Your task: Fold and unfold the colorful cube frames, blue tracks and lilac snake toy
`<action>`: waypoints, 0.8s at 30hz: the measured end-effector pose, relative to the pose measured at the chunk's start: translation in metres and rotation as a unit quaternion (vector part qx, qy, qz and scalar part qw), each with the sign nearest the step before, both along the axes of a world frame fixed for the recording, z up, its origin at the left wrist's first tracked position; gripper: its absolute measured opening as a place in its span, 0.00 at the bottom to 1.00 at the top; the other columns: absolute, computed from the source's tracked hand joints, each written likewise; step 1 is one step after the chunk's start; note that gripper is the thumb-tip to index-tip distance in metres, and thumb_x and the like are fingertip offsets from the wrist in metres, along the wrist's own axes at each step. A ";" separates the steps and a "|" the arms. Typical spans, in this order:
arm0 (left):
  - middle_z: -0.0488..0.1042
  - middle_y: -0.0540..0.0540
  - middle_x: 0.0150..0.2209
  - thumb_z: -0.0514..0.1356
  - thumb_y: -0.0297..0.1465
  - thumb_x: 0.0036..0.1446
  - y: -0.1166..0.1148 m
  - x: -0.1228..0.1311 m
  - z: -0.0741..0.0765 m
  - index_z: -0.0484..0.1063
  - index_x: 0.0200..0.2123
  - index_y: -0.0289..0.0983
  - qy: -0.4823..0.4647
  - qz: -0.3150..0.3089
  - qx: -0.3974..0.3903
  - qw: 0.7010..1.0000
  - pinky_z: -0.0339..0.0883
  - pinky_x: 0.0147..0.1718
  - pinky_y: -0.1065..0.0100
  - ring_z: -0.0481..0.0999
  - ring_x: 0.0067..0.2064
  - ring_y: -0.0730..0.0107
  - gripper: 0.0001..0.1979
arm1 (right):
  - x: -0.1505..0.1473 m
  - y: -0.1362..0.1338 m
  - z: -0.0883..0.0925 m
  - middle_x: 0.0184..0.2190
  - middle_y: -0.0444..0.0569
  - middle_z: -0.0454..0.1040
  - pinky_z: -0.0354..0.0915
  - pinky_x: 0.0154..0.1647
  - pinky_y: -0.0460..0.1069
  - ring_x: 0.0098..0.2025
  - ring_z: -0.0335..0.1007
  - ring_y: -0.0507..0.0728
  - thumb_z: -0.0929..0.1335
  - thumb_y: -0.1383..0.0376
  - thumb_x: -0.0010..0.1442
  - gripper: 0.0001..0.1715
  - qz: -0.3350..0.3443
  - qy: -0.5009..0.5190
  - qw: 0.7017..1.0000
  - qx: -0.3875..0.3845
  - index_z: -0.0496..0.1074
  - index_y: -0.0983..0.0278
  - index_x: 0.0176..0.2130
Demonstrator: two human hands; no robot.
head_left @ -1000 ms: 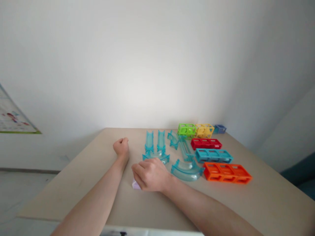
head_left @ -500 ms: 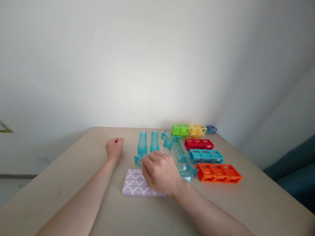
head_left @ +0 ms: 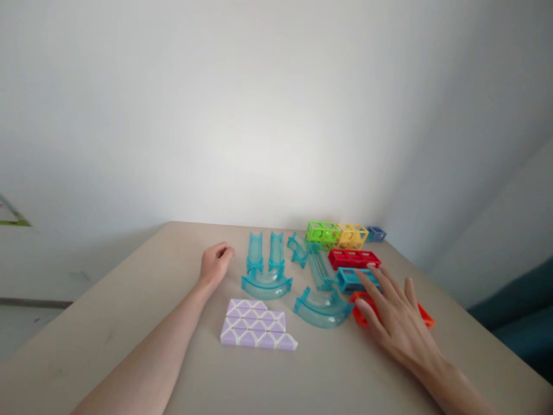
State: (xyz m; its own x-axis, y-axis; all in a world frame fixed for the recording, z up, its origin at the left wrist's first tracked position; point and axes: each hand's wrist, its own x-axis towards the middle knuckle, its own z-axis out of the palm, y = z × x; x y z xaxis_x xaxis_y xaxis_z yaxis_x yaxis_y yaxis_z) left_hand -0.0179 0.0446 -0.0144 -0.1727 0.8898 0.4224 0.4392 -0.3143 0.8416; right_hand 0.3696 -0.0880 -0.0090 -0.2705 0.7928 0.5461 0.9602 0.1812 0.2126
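My left hand (head_left: 216,265) rests on the table as a loose fist, with nothing visible in it, left of two straight clear-blue track pieces (head_left: 255,251). Fingers spread, my right hand (head_left: 395,317) is over the orange three-cell frame block (head_left: 362,311) and covers much of it. Its fingertips reach across the teal frame block (head_left: 348,280); whether they touch either block I cannot tell. Between the hands lie two curved clear-blue track pieces, one nearer (head_left: 324,314) and one farther (head_left: 266,286). A purple folding puzzle with white lines (head_left: 254,331) lies flat in front, its right side stepped.
Behind the teal block sits a red frame block (head_left: 354,259). Green (head_left: 322,232), yellow (head_left: 352,235) and dark blue (head_left: 376,234) frame blocks stand near the wall. Another straight track (head_left: 320,270) and a small curved piece (head_left: 298,251) lie beside them. A dark curtain (head_left: 518,305) hangs at right.
My right hand has moved right, from above the purple puzzle to the orange block, and its fingers have spread. My left hand stays fisted. The view has shifted slightly.
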 end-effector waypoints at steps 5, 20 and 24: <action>0.65 0.38 0.58 0.59 0.46 0.51 -0.070 0.010 0.043 0.69 0.55 0.41 0.246 -0.286 0.091 0.922 0.51 0.59 0.52 0.60 0.60 0.50 0.29 | -0.044 -0.004 0.004 0.68 0.57 0.47 0.41 0.64 0.72 0.68 0.41 0.72 0.63 0.51 0.62 0.36 0.131 -0.012 0.991 -0.016 0.56 0.59 0.65; 0.45 0.44 0.69 0.63 0.46 0.48 -0.083 0.037 0.020 0.61 0.59 0.52 0.460 -0.272 0.007 0.845 0.36 0.62 0.36 0.39 0.69 0.43 0.34 | -0.094 0.037 -0.003 0.61 0.65 0.61 0.60 0.57 0.64 0.60 0.60 0.71 0.59 0.49 0.64 0.31 0.092 0.058 0.988 -0.106 0.65 0.63 0.60; 0.52 0.39 0.66 0.64 0.42 0.48 -0.080 0.028 0.015 0.53 0.63 0.43 0.443 -0.239 0.016 0.864 0.37 0.64 0.42 0.41 0.69 0.49 0.41 | -0.104 0.038 -0.004 0.61 0.64 0.61 0.61 0.56 0.62 0.60 0.60 0.69 0.59 0.49 0.64 0.32 0.110 0.061 0.986 -0.108 0.63 0.63 0.60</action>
